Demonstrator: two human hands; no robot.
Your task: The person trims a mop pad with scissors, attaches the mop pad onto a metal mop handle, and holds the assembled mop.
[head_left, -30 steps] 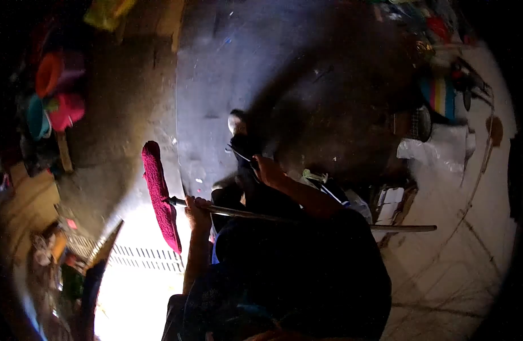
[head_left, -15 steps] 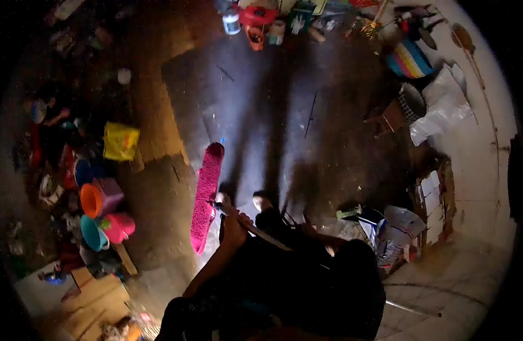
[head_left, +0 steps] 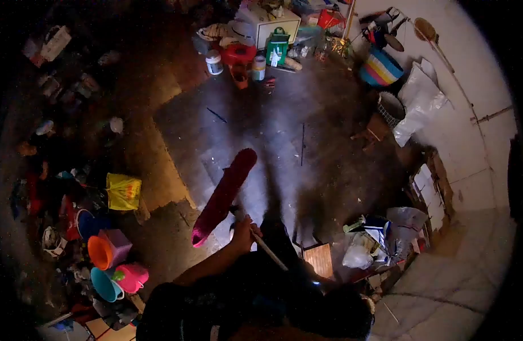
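My left hand (head_left: 244, 233) is wrapped round the pale handle (head_left: 270, 250) of a flat mop, close to its head. The mop's long, shaggy pink head (head_left: 224, 196) points away from me and slants to the right at its far end. Part of it looks dark red in shadow; whether it touches the floor I cannot tell. The handle runs back toward my dark clothing. My right hand is lost in the dark near the handle's rear end, beside a small bright spot, and its fingers cannot be made out.
Buckets, one orange (head_left: 100, 252), one teal (head_left: 107, 285) and one pink (head_left: 130, 277), stand at left near a yellow bag (head_left: 124, 191). Jars and a red container (head_left: 238, 54) line the far side. A striped basket (head_left: 380, 66), white sack (head_left: 419, 102) and small stool (head_left: 373, 132) are at right.
The mop head has swung from nearly straight ahead to slanting right, and its far end has moved right. My left hand has shifted slightly right and nearer. The view has tilted up.
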